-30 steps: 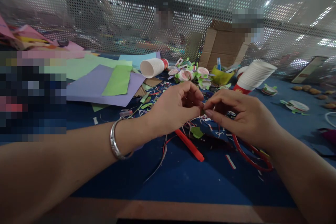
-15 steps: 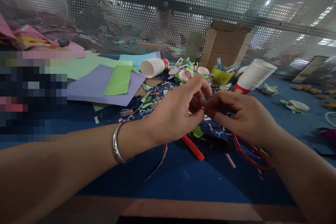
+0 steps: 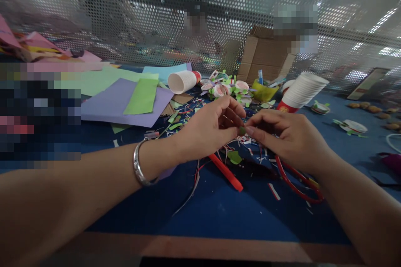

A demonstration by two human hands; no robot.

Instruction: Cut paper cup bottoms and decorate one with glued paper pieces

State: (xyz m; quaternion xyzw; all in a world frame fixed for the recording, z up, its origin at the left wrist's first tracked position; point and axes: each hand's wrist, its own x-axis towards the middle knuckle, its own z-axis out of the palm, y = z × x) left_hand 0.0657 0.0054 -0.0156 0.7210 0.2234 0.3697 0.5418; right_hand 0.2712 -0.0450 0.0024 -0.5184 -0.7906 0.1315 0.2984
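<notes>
A small green piece of paper (image 3: 242, 131) sits between my two hands above the middle of the table. My right hand (image 3: 286, 131) pinches it between thumb and fingertips. From the other side, my left hand (image 3: 213, 127) holds it with thumb and curled fingers, its index finger raised a little apart. A silver bracelet circles my left wrist. Under the hands lie paper scraps (image 3: 250, 144) and a green scrap (image 3: 234, 157). A red marker (image 3: 227, 173) rests in front of them, and red-handled scissors (image 3: 296, 187) lie partly hidden below my right hand.
Purple paper (image 3: 119, 102) and green sheets lie at left. A tipped stack of paper cups (image 3: 184, 81) and a leaning one (image 3: 305, 89) stand behind. Small paper turtles (image 3: 352, 126), a yellow container (image 3: 264, 91), cardboard (image 3: 269, 56) and a perforated metal screen are farther back.
My left hand has shifted slightly left and down, and the hands have parted a little. The green piece now shows between the fingertips.
</notes>
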